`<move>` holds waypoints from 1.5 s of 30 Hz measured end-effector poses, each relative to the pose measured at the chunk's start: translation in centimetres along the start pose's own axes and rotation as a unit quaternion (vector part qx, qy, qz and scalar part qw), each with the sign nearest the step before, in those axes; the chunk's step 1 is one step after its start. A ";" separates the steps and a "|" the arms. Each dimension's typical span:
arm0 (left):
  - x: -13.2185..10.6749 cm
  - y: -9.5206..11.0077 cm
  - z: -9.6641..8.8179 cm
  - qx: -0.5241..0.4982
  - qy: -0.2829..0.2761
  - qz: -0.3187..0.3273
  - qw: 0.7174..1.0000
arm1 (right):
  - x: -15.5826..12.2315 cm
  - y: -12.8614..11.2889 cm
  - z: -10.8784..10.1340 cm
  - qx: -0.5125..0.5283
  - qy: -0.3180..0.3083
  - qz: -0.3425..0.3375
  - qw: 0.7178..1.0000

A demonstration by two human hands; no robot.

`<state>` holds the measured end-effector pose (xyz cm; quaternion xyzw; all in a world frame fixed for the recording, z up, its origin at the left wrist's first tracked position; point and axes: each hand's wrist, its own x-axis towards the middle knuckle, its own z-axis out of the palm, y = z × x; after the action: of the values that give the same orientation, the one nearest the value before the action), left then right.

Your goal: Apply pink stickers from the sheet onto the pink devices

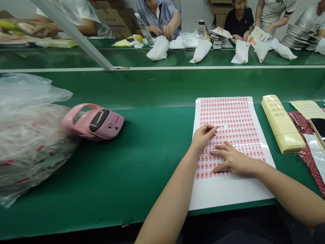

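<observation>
Left hand (203, 137) pinched; right hand (235, 160) splayed on glossy sticker sheet (228, 115)

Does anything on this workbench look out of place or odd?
Yes: the white sheet of small pink stickers has a bare gap in its otherwise neat rows, right by the left hand, so a few stickers seem to be missing there.

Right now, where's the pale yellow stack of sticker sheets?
The stack lies at right in the head view, between the white sheet of pink stickers and a red patterned mat.
</observation>
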<state>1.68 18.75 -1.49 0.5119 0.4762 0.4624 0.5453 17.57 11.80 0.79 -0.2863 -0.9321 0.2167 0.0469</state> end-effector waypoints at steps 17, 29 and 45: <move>0.2 -0.1 0.1 0.004 -0.007 0.000 1.000 | -1.1 1.1 -0.6 0.038 -0.035 -0.007 0.999; 0.0 0.1 0.0 0.023 0.002 -0.001 1.000 | -2.1 2.1 -1.4 0.062 -0.048 -0.009 0.997; 0.0 0.3 -0.1 0.032 0.010 -0.001 0.999 | -2.5 2.4 -2.3 0.073 -0.067 -0.001 0.995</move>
<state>1.60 18.79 -1.23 0.5242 0.4967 0.4510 0.5245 21.34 13.07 1.88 -0.2665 -0.9150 0.3028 0.0055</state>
